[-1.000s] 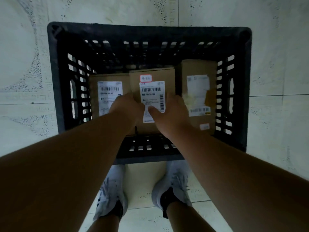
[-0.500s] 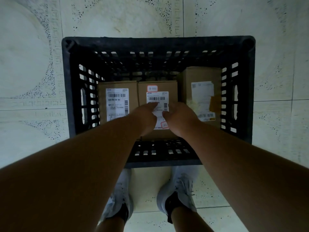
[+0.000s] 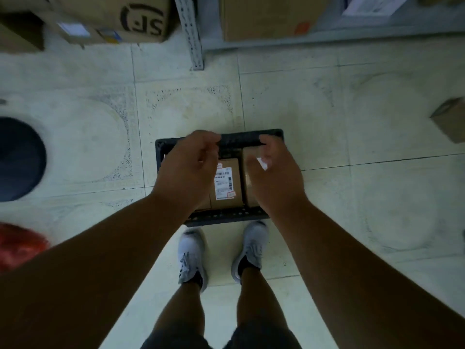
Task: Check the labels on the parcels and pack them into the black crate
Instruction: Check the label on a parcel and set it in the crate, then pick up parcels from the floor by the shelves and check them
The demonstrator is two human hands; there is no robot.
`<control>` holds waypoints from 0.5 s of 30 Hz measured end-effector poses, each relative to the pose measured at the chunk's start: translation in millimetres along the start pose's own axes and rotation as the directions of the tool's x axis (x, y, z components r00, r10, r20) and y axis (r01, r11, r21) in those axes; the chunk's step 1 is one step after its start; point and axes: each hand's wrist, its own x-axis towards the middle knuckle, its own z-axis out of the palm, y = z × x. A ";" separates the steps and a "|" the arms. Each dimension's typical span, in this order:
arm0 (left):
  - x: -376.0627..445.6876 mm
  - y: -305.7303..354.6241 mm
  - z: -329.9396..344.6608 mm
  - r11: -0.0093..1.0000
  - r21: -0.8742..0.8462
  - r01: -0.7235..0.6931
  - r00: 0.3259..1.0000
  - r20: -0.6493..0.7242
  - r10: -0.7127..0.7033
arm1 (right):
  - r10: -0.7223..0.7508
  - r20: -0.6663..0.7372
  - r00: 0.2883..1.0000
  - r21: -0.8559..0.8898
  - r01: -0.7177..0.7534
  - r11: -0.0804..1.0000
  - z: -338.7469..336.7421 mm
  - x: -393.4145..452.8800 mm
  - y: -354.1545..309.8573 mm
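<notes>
White shoes (image 3: 192,258) stand just below the black crate (image 3: 239,139) on the floor. Left hand (image 3: 190,170) and right hand (image 3: 274,176) hover above the crate, fingers loosely curled, holding nothing. Middle parcel (image 3: 226,183) lies inside, label up. Beyond the crate: shelf post (image 3: 192,34), cardboard boxes (image 3: 120,18).

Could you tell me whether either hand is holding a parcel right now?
No, the left hand and right hand hover empty above the black crate.
</notes>
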 end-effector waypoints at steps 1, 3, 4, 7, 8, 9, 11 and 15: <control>-18.6 32.5 -19.5 0.999 -0.020 -0.032 0.999 0.002 0.032 | -0.022 -0.028 0.999 0.018 0.022 1.000 -24.6 -20.7 -26.7; -54.0 92.6 -56.2 0.995 -0.035 -0.098 0.995 -0.014 0.098 | -0.084 -0.085 0.993 0.049 0.089 0.995 -71.1 -59.7 -78.7; -70.8 119.3 -71.2 0.990 -0.049 -0.130 0.991 -0.027 0.129 | -0.118 -0.114 0.986 0.060 0.125 0.990 -93.2 -77.6 -101.5; -114.0 184.8 -103.9 0.968 -0.115 -0.222 0.974 -0.070 0.215 | -0.241 -0.193 0.951 0.064 0.258 0.964 -152.8 -125.1 -160.0; -123.9 201.1 -111.3 0.955 -0.141 -0.261 0.964 -0.094 0.250 | -0.283 -0.224 0.933 0.060 0.302 0.951 -169.3 -137.2 -176.0; -132.3 215.3 -117.9 0.941 -0.165 -0.296 0.953 -0.114 0.280 | -0.312 -0.251 0.916 0.051 0.335 0.941 -184.4 -147.7 -190.6; -144.7 241.2 -130.2 0.905 -0.214 -0.367 0.930 -0.119 0.349 | -0.341 -0.314 0.886 0.026 0.367 0.930 -210.7 -166.1 -214.7; -157.9 281.4 -163.5 0.804 -0.173 -0.569 0.819 -0.030 0.573 | -0.319 -0.489 0.812 -0.011 0.360 0.933 -241.5 -206.6 -251.3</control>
